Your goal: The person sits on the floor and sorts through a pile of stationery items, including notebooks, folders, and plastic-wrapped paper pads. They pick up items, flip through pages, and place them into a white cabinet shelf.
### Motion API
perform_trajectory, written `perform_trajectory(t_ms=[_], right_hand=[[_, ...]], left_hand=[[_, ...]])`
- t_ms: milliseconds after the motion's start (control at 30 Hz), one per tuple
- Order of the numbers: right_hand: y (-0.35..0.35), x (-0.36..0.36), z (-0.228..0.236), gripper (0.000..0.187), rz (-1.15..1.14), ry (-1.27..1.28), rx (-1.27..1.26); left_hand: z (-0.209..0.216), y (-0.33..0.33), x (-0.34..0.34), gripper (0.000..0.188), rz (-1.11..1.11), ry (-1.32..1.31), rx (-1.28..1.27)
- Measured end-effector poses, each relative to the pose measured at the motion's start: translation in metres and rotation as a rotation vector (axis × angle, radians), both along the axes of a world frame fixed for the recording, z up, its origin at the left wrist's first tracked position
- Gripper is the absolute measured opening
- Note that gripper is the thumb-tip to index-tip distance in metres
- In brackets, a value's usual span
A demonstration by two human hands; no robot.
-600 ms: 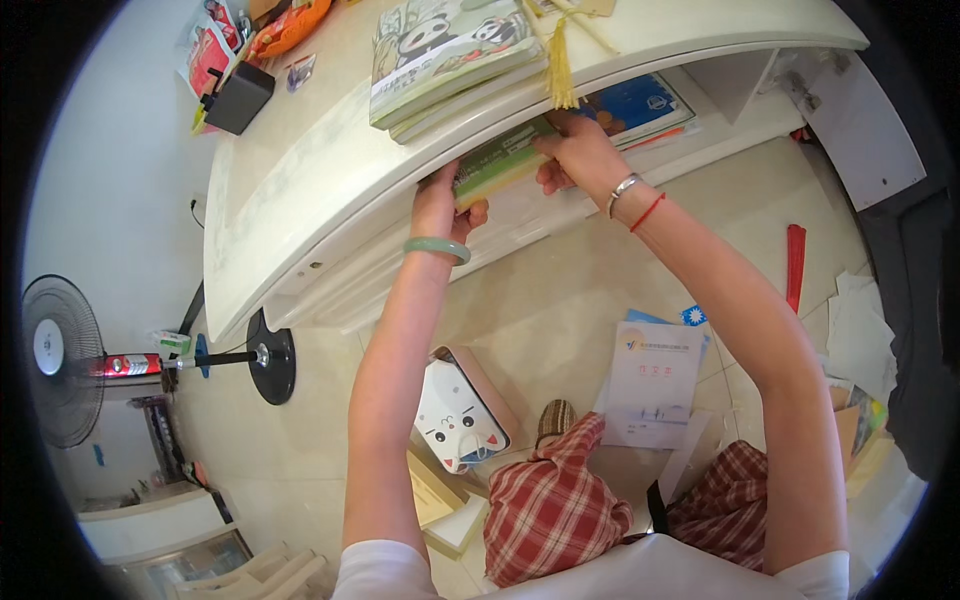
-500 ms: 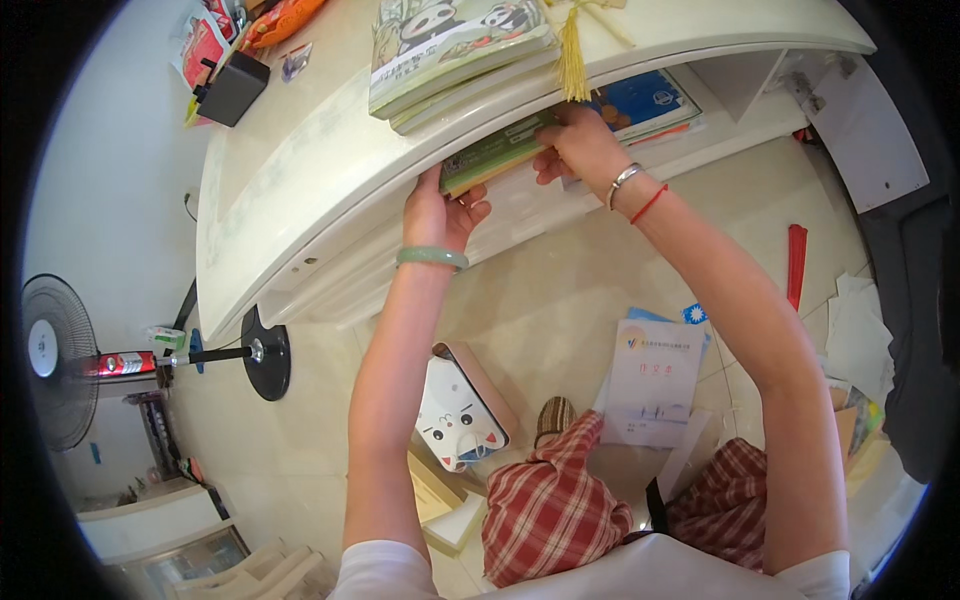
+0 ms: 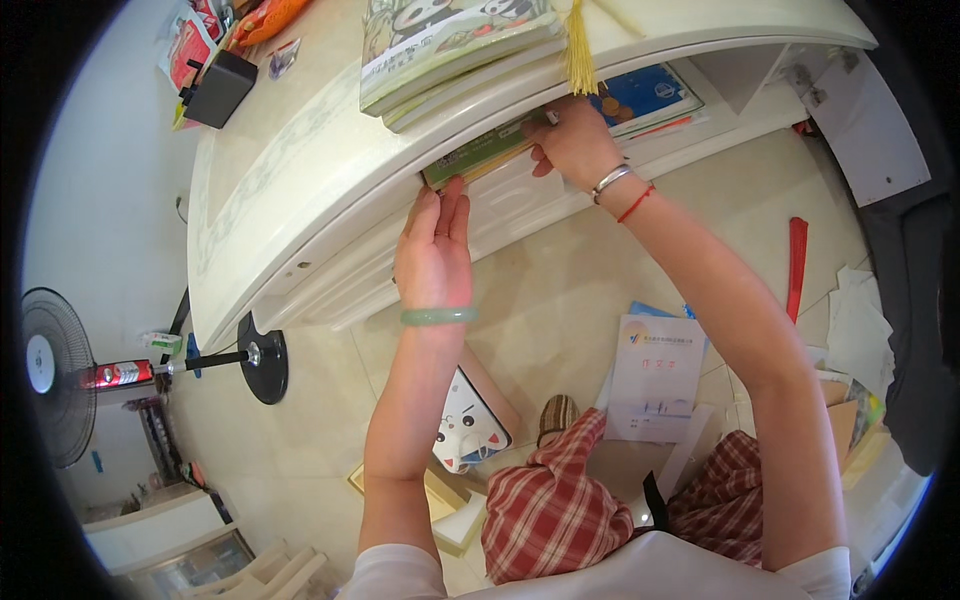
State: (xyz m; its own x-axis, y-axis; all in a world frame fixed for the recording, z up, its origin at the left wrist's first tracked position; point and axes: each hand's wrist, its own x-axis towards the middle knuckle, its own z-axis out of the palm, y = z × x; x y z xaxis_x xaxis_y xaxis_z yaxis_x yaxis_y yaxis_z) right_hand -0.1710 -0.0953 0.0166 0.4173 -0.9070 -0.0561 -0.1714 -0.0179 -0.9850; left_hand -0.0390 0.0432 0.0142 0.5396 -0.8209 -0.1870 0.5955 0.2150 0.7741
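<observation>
A green book [image 3: 482,157] lies flat in the low compartment of the white cabinet [image 3: 290,215], its near edge showing below the cabinet top. My left hand [image 3: 437,245], with a jade bangle at the wrist, has its fingers stretched out flat, the tips touching the book's near left edge. Curled round the book's right end is my right hand [image 3: 578,145], which wears a silver bracelet and a red string; its fingertips are partly hidden. Just right of it, a blue-covered book [image 3: 645,92] lies in the same compartment on other books or papers.
Picture-covered books [image 3: 455,55] are stacked on the cabinet top, a yellow tassel [image 3: 580,55] beside them. A black pen holder [image 3: 220,88] stands to the left. An open cabinet door [image 3: 870,130] sticks out at right. A white booklet [image 3: 655,375] and a cat-faced case [image 3: 468,425] are on the floor.
My left hand has drawn back from its grip on the green book's left end, its fingers now straightened. The book sits slightly deeper in the compartment. My right hand stays at its right end.
</observation>
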Motion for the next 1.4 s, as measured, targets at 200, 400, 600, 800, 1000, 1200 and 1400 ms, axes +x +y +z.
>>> perform_trajectory(t_ms=[200,400,600,800,1000,1200,1400], right_hand=[[-0.002,-0.004,0.006,0.038,0.028,0.060,0.042],[0.021,-0.044,0.007,0.029,-0.051,-0.030,-0.062],[0.042,-0.086,0.076,0.029,-0.165,-0.270,-0.289],[0.007,-0.056,0.110,0.041,-0.154,0.083,-0.684],[-0.001,-0.056,0.101,0.039,-0.187,0.070,-0.590],[0.003,-0.059,0.103,0.039,-0.114,0.040,-0.528],[0.044,-0.082,0.106,0.051,-0.140,-0.073,-0.769]], left_hand=[[0.005,0.009,0.009,0.019,-0.054,0.017,0.046],[0.039,0.042,-0.007,0.037,-0.105,-0.060,0.138],[0.108,0.039,-0.006,0.049,-0.024,-0.624,-0.139],[0.149,-0.030,0.044,0.048,-0.367,-0.315,0.066],[0.166,-0.064,0.062,0.055,-0.589,-0.425,0.357],[0.158,-0.078,0.049,0.041,-0.450,-0.574,0.382],[0.144,-0.023,-0.005,0.045,-0.109,-0.610,-0.164]])
